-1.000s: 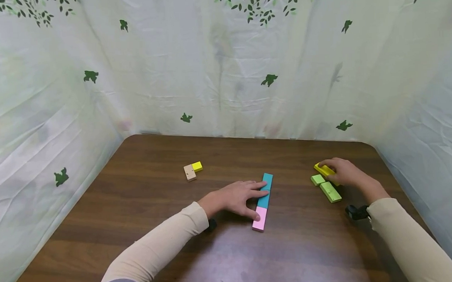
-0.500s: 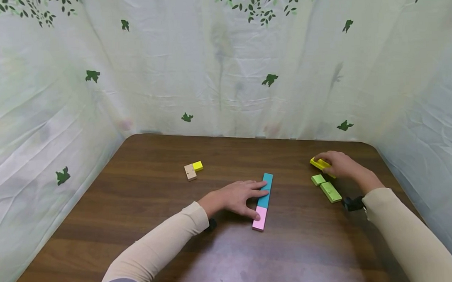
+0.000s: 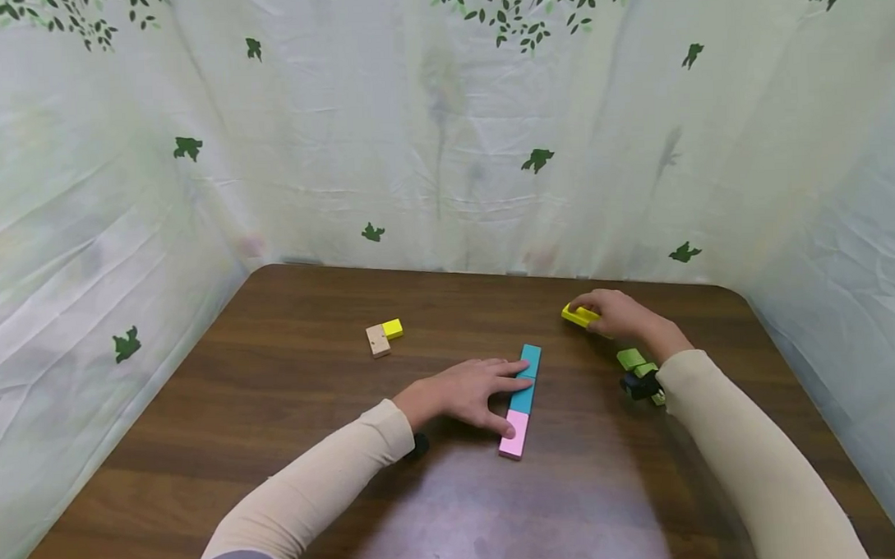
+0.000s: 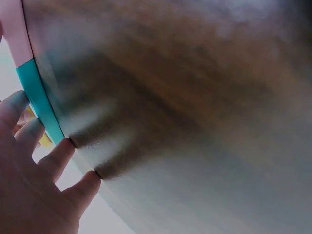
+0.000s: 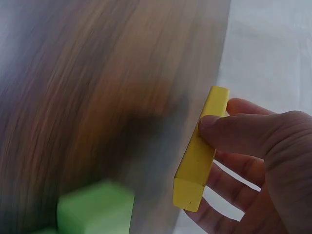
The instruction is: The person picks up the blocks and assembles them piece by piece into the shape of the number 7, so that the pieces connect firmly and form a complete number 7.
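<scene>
My left hand [image 3: 466,394] rests with fingers spread on a row of blocks in the middle of the table. Its fingertips touch the two blue blocks [image 3: 521,399], and the thumb lies on the pink block [image 3: 514,442] at the near end. The same row shows at the left edge of the left wrist view, with a blue block [image 4: 41,100] under the fingertips. My right hand [image 3: 622,314] pinches a long yellow block [image 5: 200,156] between thumb and fingers, above the table beyond the row and to its right.
Two light green blocks [image 3: 631,359] lie under my right wrist, partly hidden by the black wrist camera [image 3: 639,385]. A plain wooden block [image 3: 378,341] and a small yellow block [image 3: 393,328] touch at the left back. White curtains [image 3: 384,150] surround the brown table [image 3: 273,368].
My right hand has carried the long yellow block left and a little farther back, away from the green blocks. The left hand has stayed on the row.
</scene>
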Available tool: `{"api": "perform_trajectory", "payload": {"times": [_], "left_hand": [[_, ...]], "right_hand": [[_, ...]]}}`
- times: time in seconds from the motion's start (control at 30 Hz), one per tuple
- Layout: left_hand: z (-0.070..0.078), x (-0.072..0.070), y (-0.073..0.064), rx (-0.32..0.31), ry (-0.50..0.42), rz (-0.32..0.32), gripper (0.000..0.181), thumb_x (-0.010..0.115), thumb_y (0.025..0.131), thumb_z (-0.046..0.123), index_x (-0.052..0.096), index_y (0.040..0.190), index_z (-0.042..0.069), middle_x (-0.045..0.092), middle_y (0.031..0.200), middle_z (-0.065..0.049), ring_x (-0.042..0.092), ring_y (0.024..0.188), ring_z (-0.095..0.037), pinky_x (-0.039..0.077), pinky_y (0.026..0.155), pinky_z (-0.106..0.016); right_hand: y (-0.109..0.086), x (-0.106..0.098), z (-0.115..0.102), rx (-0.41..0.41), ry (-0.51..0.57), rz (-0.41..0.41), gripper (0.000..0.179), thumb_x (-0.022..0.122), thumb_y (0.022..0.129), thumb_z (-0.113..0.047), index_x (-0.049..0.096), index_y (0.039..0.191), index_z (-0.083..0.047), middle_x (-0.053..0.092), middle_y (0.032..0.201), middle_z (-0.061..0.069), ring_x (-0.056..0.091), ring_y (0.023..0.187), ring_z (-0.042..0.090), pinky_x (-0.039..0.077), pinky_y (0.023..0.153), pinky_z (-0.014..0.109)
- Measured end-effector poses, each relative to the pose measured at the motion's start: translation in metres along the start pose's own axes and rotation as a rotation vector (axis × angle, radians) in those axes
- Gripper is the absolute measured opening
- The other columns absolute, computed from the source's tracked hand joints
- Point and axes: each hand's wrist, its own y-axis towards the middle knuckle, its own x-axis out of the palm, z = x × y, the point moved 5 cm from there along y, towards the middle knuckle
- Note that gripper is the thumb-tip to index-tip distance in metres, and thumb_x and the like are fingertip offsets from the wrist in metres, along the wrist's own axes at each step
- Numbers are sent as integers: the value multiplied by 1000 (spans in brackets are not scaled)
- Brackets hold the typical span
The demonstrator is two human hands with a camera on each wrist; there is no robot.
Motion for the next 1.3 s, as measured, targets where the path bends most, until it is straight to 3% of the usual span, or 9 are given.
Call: {"api": "perform_trajectory", "payload": {"times": [0.33, 0.77, 0.93, 1.1, 1.3], "left_hand": [[0, 1, 1, 2, -7, 1, 79, 61, 88, 62, 32, 156, 32, 14, 169, 8, 20, 156, -23, 22, 125, -46], [0, -1, -1, 9, 2, 15, 79, 62, 88, 61, 33, 155, 30, 15, 168, 6, 21, 155, -24, 23, 125, -45], [0, -1, -1, 13, 8, 13, 80, 61, 88, 61, 33, 156, 30, 16, 168, 6, 22, 155, -25, 23, 125, -45], [-1, 0, -1, 8, 9, 6, 80, 62, 88, 61, 33, 156, 30, 15, 168, 6, 21, 155, -25, 23, 125, -45], [0, 0, -2, 1, 9, 2, 80, 61, 88, 61, 32, 156, 31, 15, 168, 7, 21, 155, -24, 22, 125, -45]], "right_hand": [[31, 20, -24, -4, -5, -38, 41, 60, 93, -3, 61, 133, -11, 55, 140, 22, 52, 127, 41, 42, 109, 57], [49, 34, -41, -5, 0, -8, 43, 60, 95, -14, 58, 139, -12, 54, 138, 23, 52, 121, 38, 43, 108, 56], [48, 32, -37, 11, -13, -43, 50, 49, 94, -1, 55, 142, -13, 51, 136, 25, 52, 112, 36, 46, 103, 53], [46, 27, -38, -94, -83, -31, 62, 54, 81, 13, 62, 135, -15, 46, 141, 24, 50, 120, 40, 45, 106, 55], [47, 28, -37, -152, -91, -93, 59, 52, 81, 15, 70, 127, -18, 40, 149, 23, 43, 131, 45, 38, 111, 60]]}}
